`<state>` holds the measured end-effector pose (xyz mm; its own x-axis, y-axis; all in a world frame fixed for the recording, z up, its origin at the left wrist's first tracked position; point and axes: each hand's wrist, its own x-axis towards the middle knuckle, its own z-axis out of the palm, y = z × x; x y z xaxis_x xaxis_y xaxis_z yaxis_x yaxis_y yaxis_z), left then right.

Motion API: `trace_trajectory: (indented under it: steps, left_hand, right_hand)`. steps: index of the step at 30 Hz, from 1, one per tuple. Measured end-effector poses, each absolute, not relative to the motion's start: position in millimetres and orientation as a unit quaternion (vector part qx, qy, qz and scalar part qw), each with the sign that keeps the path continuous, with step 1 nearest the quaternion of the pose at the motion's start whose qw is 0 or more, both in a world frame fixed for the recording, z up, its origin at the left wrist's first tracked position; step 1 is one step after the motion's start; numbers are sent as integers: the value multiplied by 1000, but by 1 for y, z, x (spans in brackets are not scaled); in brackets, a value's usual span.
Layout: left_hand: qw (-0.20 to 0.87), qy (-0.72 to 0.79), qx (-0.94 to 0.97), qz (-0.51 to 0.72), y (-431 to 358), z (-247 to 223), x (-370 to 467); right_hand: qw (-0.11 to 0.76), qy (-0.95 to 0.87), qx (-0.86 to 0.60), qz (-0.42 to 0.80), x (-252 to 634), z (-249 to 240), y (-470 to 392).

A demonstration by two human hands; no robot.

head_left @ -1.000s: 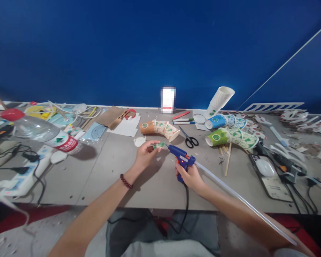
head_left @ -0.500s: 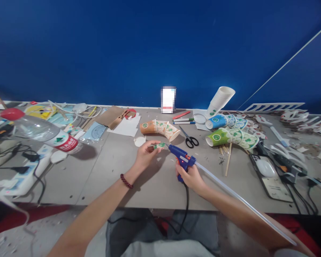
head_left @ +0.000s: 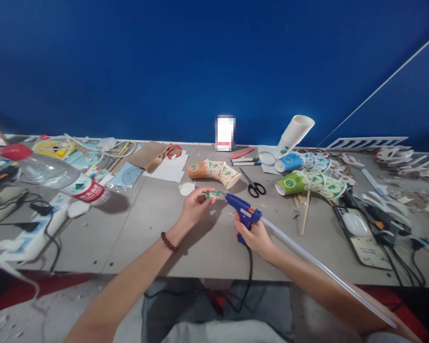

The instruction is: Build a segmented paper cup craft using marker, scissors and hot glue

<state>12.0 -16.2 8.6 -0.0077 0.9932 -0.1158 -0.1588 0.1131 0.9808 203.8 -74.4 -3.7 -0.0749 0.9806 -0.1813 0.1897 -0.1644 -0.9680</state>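
Observation:
Pinched in the fingers of my left hand [head_left: 195,208] is a small white paper piece with green print [head_left: 213,194]. My right hand [head_left: 256,234] grips a blue glue gun [head_left: 243,209], its nozzle pointing left and close to the paper piece; whether they touch I cannot tell. A long clear glue stick [head_left: 318,263] runs out of the gun's back, over my right forearm. Just beyond my hands lies a bent tube of joined orange paper cups [head_left: 214,172]. A white paper disc [head_left: 187,189] is beside my left hand, and black-handled scissors [head_left: 254,186] lie past the gun.
On the right are green joined cups [head_left: 309,185], blue joined cups [head_left: 302,162], a tilted cup stack [head_left: 296,135] and a phone [head_left: 364,240] with a white mouse [head_left: 355,224]. A plastic bottle [head_left: 67,178] and power strip [head_left: 39,233] occupy the left. The glue gun's cord [head_left: 250,271] hangs over the front edge.

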Motion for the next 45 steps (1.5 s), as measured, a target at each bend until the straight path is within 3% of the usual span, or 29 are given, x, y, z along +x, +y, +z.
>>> trace_trajectory:
  steps: [45]
  left_hand:
    - [571,500,416,501,-16,13,11]
  right_hand:
    - [379,-517,-563,522,205,-14,-77]
